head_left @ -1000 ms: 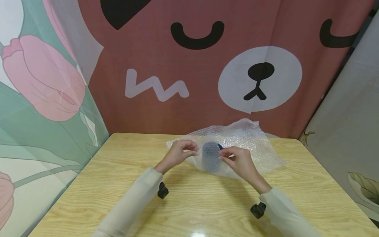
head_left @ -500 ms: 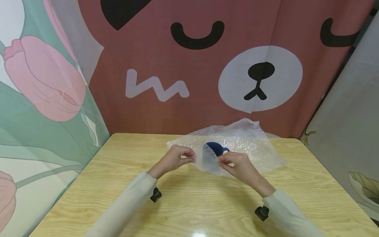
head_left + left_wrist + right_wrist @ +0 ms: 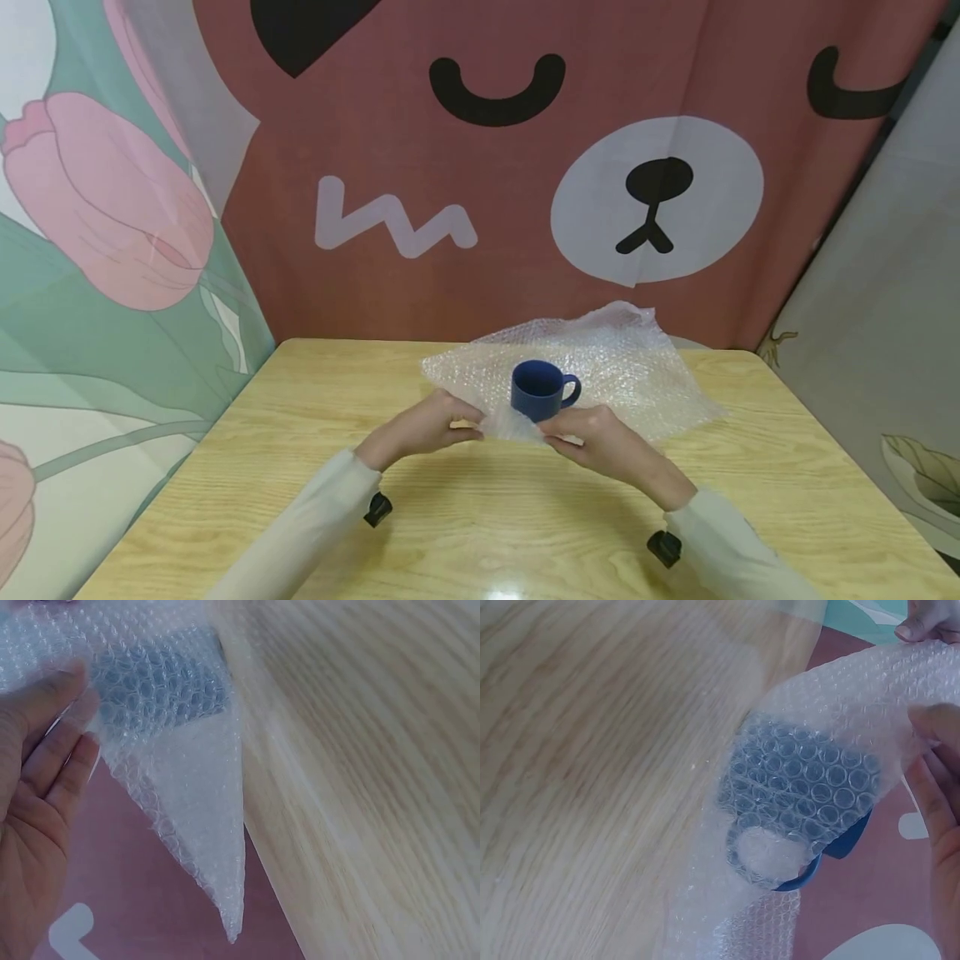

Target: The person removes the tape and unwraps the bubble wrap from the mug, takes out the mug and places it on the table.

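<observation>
A dark blue mug [image 3: 534, 385] stands upright on a sheet of bubble wrap [image 3: 626, 379], its handle to the right. Both hands pinch the sheet's near edge. My left hand [image 3: 429, 423] grips it at front left of the mug, my right hand [image 3: 603, 443] at front right, right by the mug's base. In the left wrist view, my left hand's thumb and fingers hold the film, and the mug's blue side shows dimly through the bubbles. From the right wrist, the held flap of wrap [image 3: 802, 776] covers most of the mug, with a bit of blue rim [image 3: 849, 838] uncovered.
The wrap lies on a light wooden table [image 3: 480, 517] near its back edge, its far corner raised against a reddish-brown curtain [image 3: 405, 292] with a bear face. A flowered curtain [image 3: 112, 333] hangs at the left, a pale one [image 3: 885, 350] at the right.
Both hands have drawn the near flap of bubble wrap down and toward the person, off the mug's top. The mug, covered before, now shows its opening and handle. The left hand has shifted left.
</observation>
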The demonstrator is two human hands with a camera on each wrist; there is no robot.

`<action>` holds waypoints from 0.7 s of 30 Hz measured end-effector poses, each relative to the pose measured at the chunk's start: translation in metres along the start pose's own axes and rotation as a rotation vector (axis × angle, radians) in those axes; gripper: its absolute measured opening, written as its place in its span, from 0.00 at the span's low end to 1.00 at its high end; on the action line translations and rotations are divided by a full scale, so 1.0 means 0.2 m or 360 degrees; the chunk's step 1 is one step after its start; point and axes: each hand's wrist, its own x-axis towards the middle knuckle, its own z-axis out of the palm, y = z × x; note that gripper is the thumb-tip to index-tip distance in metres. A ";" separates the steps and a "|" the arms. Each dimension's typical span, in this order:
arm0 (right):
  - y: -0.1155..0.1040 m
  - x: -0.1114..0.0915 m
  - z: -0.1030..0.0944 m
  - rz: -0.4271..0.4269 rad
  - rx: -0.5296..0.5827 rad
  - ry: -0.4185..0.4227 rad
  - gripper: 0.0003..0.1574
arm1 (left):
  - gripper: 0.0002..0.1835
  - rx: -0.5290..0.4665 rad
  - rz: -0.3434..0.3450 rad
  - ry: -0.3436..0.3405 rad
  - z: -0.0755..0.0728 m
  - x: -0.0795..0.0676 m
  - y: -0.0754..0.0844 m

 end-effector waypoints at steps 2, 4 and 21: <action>-0.01 0.00 0.00 -0.0016 0.0018 -0.0047 0.19 | 0.05 0.0008 -0.0010 -0.0063 0.00 -0.01 0.02; -0.02 -0.01 0.00 -0.0025 0.0041 -0.0093 0.20 | 0.02 0.0003 -0.0031 -0.0115 0.00 -0.02 0.04; -0.06 -0.05 0.01 0.0084 0.0327 -0.0529 0.22 | 0.14 0.0428 -0.0002 -0.0388 0.04 -0.06 0.13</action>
